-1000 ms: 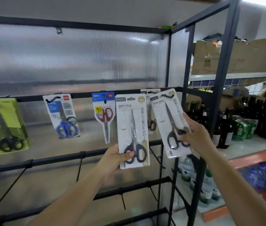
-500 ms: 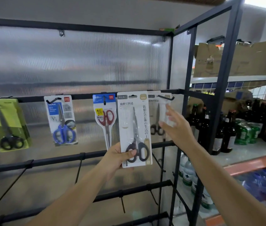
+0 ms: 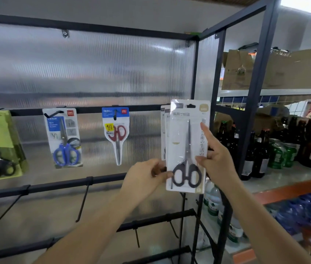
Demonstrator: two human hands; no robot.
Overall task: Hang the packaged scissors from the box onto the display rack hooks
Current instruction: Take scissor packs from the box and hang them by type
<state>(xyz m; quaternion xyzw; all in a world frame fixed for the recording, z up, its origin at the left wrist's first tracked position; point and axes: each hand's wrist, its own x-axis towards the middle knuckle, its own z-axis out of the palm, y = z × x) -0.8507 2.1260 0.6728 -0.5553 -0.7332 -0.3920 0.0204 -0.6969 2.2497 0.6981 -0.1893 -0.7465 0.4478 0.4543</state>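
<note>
Two hands steady one white scissors pack (image 3: 188, 147) in front of the rack's upper rail (image 3: 147, 109). The left hand (image 3: 145, 178) pinches the pack's lower left edge beside the black handles; the right hand (image 3: 215, 159) grips its right edge, thumb on the front and forefinger stretched up along the card. The pack stands upright, long axis vertical, blades pointing up. Its hang slot (image 3: 191, 106) at the top sits level with the rail, just in front of similar packs (image 3: 163, 130) already hanging there. The hook itself is hidden behind the card, so I cannot tell whether the slot has caught it. I judge the coming move to be a push straight back toward the panel, both hands being equally near.
</note>
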